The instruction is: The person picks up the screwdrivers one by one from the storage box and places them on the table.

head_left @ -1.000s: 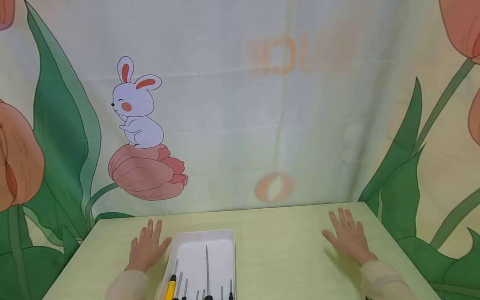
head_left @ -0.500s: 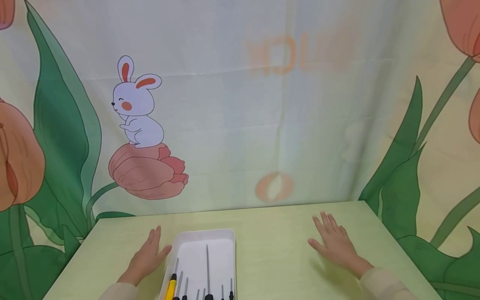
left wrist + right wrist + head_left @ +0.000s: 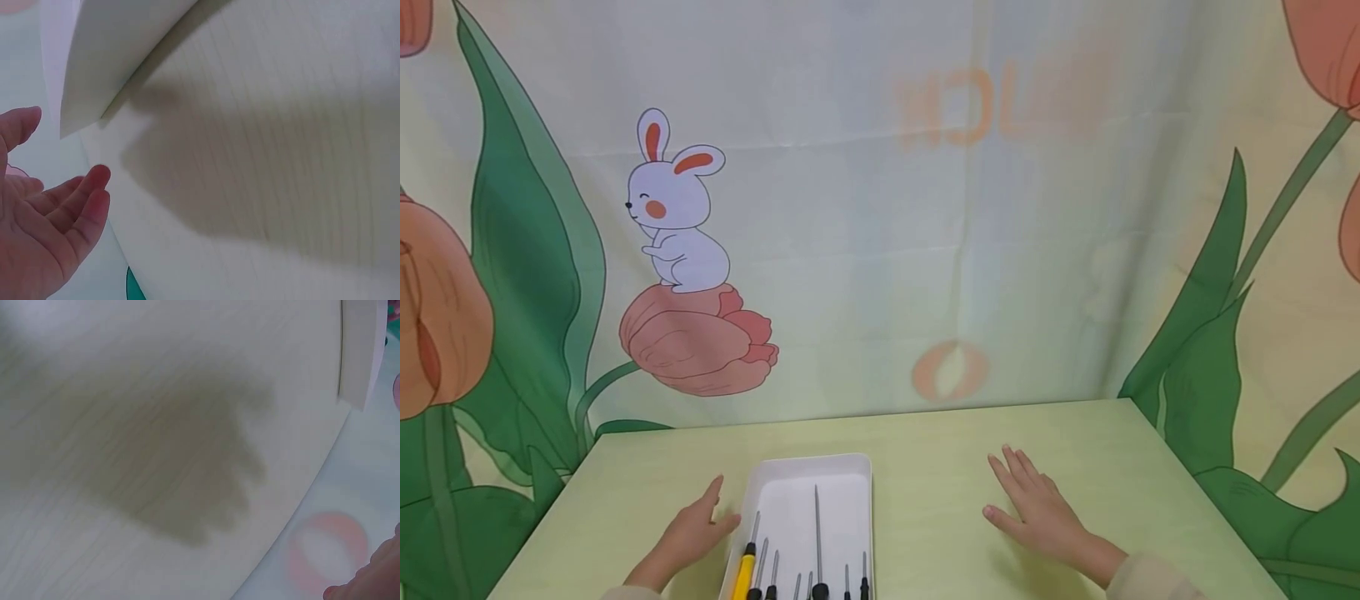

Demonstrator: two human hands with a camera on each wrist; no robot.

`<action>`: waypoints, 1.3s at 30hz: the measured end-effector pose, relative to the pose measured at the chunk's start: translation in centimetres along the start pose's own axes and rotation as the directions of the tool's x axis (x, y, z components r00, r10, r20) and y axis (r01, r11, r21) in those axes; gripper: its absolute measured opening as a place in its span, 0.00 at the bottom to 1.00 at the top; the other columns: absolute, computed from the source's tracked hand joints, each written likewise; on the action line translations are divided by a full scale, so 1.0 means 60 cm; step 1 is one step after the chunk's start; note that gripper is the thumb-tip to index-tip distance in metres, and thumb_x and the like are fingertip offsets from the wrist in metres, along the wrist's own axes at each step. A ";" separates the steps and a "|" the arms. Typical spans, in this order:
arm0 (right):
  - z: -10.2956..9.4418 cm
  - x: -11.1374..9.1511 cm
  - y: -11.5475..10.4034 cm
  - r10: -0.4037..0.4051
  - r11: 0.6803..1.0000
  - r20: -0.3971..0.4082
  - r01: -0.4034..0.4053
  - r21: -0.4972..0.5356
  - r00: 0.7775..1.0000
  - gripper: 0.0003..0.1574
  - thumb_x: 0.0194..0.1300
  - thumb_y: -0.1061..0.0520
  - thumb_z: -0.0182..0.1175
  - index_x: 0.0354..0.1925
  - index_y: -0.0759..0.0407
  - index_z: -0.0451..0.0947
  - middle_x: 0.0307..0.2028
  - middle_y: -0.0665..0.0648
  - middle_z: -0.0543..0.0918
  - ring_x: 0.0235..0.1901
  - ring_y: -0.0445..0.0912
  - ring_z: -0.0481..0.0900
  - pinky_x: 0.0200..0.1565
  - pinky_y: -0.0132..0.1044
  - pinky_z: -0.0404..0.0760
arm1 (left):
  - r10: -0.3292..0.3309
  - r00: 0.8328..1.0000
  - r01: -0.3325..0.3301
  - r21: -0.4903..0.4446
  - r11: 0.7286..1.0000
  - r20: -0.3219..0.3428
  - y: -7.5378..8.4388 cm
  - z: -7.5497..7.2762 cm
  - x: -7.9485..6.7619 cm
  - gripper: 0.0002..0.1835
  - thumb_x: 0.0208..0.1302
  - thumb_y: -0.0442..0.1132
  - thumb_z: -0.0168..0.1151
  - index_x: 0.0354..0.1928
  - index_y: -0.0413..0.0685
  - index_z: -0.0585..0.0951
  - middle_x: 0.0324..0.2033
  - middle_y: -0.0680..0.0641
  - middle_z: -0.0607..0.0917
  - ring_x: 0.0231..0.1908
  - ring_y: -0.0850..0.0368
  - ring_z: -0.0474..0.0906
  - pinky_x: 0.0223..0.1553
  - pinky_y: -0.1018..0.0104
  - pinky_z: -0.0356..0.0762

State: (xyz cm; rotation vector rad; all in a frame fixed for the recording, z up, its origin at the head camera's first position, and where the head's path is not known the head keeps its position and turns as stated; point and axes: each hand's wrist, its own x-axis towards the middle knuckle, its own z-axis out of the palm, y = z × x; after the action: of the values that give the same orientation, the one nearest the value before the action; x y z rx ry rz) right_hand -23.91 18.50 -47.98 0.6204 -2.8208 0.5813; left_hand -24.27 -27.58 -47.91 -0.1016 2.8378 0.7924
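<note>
My left hand (image 3: 691,533) hovers beside the left wall of a white tray (image 3: 844,468), thumb toward its rim, holding nothing. In the left wrist view the fingers (image 3: 94,212) are loosely bent and apart from the tray wall (image 3: 106,69). Inside the tray lie several screwdrivers: one has a yellow and black handle (image 3: 744,573), another a long thin shaft (image 3: 817,533) and a black handle. The frame's lower edge cuts off their near ends. Right of the tray, my right hand (image 3: 1037,512) is held over the table with fingers extended and nothing in it; its shadow falls below.
The pale green table (image 3: 955,467) ends at a curtain (image 3: 850,250) printed with a rabbit (image 3: 681,208) and tulips. More tray wall (image 3: 361,356) shows at the upper right of the right wrist view.
My right hand has moved left and nearer, toward the tray. The left hand has turned onto its edge and come slightly nearer. The tray and screwdrivers stay in place.
</note>
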 end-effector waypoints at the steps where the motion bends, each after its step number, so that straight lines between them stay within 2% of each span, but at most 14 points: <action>1: 0.002 -0.002 -0.005 -0.006 1.000 0.009 0.006 0.009 1.000 0.44 0.59 0.39 0.50 0.66 0.56 0.51 0.67 0.61 0.49 0.66 0.58 0.47 0.54 0.65 0.54 | 0.009 1.000 -0.009 -0.001 1.000 0.000 0.000 0.000 -0.002 0.42 0.58 0.51 0.52 0.64 0.30 0.48 0.54 0.28 0.67 0.51 0.34 0.67 0.50 0.44 0.66; 4: 0.006 -0.006 -0.020 -0.022 0.999 0.045 0.021 0.025 0.999 0.44 0.59 0.36 0.46 0.66 0.55 0.50 0.67 0.60 0.48 0.66 0.57 0.46 0.55 0.64 0.54 | 0.008 1.000 -0.008 -0.041 0.999 0.015 -0.001 0.002 -0.006 0.40 0.57 0.48 0.54 0.63 0.30 0.52 0.47 0.30 0.74 0.42 0.40 0.74 0.43 0.49 0.72; 9: 0.012 -0.013 -0.042 -0.065 0.995 0.067 0.059 0.080 0.996 0.44 0.59 0.35 0.45 0.66 0.56 0.50 0.67 0.60 0.50 0.66 0.57 0.47 0.54 0.64 0.55 | -0.100 0.991 0.114 -0.150 0.982 0.094 0.001 0.005 -0.009 0.39 0.56 0.48 0.56 0.62 0.32 0.54 0.43 0.33 0.76 0.29 0.54 0.75 0.29 0.62 0.77; 17: 0.017 -0.024 -0.072 -0.111 0.983 0.134 0.089 0.163 0.985 0.43 0.61 0.38 0.46 0.66 0.57 0.49 0.66 0.62 0.51 0.66 0.58 0.46 0.54 0.64 0.55 | -0.167 0.973 0.198 -0.204 0.959 0.160 0.004 0.009 -0.016 0.33 0.55 0.48 0.57 0.57 0.34 0.63 0.37 0.40 0.78 0.28 0.56 0.75 0.29 0.63 0.77; 21: 0.019 -0.024 -0.086 -0.123 0.974 0.189 0.083 0.209 0.974 0.44 0.61 0.36 0.43 0.66 0.59 0.48 0.66 0.64 0.50 0.66 0.59 0.45 0.54 0.65 0.54 | -0.170 0.967 0.210 -0.221 0.952 0.190 0.005 0.012 -0.016 0.31 0.55 0.48 0.58 0.55 0.34 0.66 0.35 0.42 0.79 0.28 0.56 0.76 0.30 0.63 0.78; 29: 0.026 -0.025 -0.110 -0.170 0.949 0.280 0.080 0.304 0.945 0.44 0.62 0.39 0.43 0.66 0.63 0.47 0.66 0.68 0.49 0.65 0.63 0.45 0.51 0.70 0.52 | -0.180 0.964 0.222 -0.218 0.950 0.198 0.007 0.019 -0.014 0.27 0.56 0.47 0.57 0.52 0.34 0.68 0.33 0.44 0.79 0.28 0.56 0.75 0.30 0.63 0.78; 32: 0.031 -0.024 -0.115 -0.174 0.946 0.302 0.074 0.317 0.937 0.45 0.62 0.38 0.42 0.66 0.63 0.46 0.66 0.67 0.48 0.65 0.64 0.45 0.50 0.71 0.53 | -0.172 0.966 0.215 -0.225 0.950 0.193 0.008 0.019 -0.015 0.25 0.56 0.44 0.57 0.51 0.34 0.69 0.32 0.44 0.79 0.28 0.56 0.75 0.30 0.63 0.78; 39: 0.039 -0.027 -0.132 -0.203 0.926 0.298 0.084 0.368 0.933 0.43 0.62 0.41 0.45 0.66 0.63 0.47 0.65 0.68 0.51 0.63 0.65 0.48 0.50 0.69 0.55 | -0.146 0.972 0.195 -0.279 0.940 0.185 0.006 0.020 -0.020 0.17 0.55 0.35 0.54 0.47 0.34 0.71 0.30 0.46 0.79 0.27 0.57 0.75 0.30 0.63 0.77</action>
State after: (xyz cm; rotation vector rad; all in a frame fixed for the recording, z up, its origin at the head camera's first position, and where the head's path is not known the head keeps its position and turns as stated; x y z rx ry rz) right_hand -19.26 11.51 -47.89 1.0785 -2.9554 1.0538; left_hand -22.92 -26.64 -48.50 -0.3075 2.4997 1.1235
